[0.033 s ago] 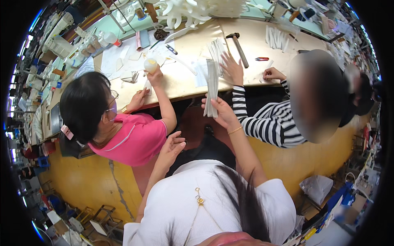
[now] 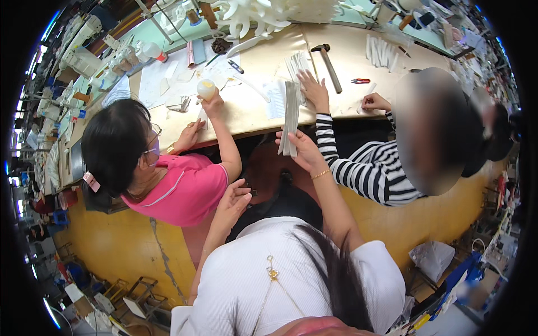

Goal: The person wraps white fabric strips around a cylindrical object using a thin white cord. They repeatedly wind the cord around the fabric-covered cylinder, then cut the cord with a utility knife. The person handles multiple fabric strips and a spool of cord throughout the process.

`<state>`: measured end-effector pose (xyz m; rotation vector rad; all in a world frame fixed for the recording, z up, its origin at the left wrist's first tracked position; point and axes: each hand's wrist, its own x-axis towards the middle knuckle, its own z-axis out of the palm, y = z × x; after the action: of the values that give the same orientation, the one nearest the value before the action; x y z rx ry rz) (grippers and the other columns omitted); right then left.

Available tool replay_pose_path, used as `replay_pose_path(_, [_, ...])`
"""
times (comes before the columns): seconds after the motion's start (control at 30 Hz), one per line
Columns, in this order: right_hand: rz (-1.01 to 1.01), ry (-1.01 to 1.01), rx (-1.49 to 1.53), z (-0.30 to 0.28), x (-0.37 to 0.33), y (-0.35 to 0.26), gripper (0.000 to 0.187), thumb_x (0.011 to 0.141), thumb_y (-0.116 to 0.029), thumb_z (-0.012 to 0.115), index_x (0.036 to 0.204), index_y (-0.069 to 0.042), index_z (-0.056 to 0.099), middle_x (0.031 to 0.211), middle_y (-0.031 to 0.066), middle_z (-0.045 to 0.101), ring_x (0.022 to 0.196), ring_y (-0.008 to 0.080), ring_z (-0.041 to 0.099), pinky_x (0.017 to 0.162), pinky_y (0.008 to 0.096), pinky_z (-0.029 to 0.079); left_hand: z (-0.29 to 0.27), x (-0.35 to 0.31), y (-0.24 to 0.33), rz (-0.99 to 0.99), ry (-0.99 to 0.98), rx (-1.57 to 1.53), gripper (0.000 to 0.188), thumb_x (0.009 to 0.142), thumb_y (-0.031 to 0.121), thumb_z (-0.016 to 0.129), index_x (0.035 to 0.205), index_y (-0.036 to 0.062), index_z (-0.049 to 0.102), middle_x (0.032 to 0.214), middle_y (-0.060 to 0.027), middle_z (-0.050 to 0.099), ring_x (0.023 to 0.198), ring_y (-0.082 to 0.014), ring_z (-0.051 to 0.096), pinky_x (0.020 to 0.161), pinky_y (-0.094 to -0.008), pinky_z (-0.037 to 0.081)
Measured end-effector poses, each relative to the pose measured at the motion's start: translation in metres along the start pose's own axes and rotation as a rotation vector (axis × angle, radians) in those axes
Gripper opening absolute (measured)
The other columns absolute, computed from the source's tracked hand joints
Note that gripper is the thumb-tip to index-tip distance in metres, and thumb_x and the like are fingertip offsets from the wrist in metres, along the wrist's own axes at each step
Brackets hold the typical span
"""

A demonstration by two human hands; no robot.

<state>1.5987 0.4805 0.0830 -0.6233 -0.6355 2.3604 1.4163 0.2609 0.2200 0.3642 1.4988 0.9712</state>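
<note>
A bundle of long, flat white strips (image 2: 291, 112) stands nearly upright in my right hand (image 2: 303, 150), whose fingers wrap round its lower end. The bundle's top reaches above the table's near edge. My left hand (image 2: 231, 208) is raised in front of my body, holding nothing, with its fingers loosely bent and apart. Just beyond the bundle, more white strips (image 2: 295, 66) lie on the table, and a co-worker's hand (image 2: 315, 92) with a striped sleeve is spread beside them.
At my left, a person in pink holds a whitish bottle (image 2: 205, 89) over a small white piece. On the table (image 2: 258, 126) lie a hammer (image 2: 330, 70), red snips (image 2: 360, 81), blue snips (image 2: 236, 66) and further white strips (image 2: 381, 52). White foam-like pieces (image 2: 263, 17) are heaped at the back.
The striped-sleeved co-worker's spread hand has moved slightly down and left, nearer the table and the strips there. My hands have hardly moved; the right one still holds the bundle.
</note>
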Motion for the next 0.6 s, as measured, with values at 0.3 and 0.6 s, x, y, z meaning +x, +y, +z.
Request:
replay_pose_path(0.3, [0.214, 0.400, 0.071, -0.107, 0.074, 0.053, 0.026, 0.107, -0.014, 0.050, 0.128, 0.001, 0.054, 0.110, 0.0165, 0.070, 0.092, 0.0265, 0.070, 0.083, 0.0398, 0.060, 0.016, 0.012, -0.018, -0.043, 0.149, -0.017, 0.052, 0.103, 0.020, 0.061, 0.149, 0.0056, 0.042, 0.133, -0.0129, 0.058, 0.122, -0.0202, 0.056, 0.103, -0.0338, 0.042])
replay_pose_path(0.6, [0.007, 0.225, -0.298, -0.037, 0.114, -0.042, 0.026, 0.104, -0.016, 0.057, 0.122, 0.002, 0.062, 0.108, 0.0094, 0.072, 0.095, 0.0180, 0.069, 0.083, 0.0326, 0.056, 0.033, 0.021, 0.001, -0.091, 0.128, 0.029, 0.051, 0.101, 0.018, 0.063, 0.148, 0.0054, 0.044, 0.134, -0.0135, 0.057, 0.124, -0.0197, 0.053, 0.108, -0.0325, 0.039])
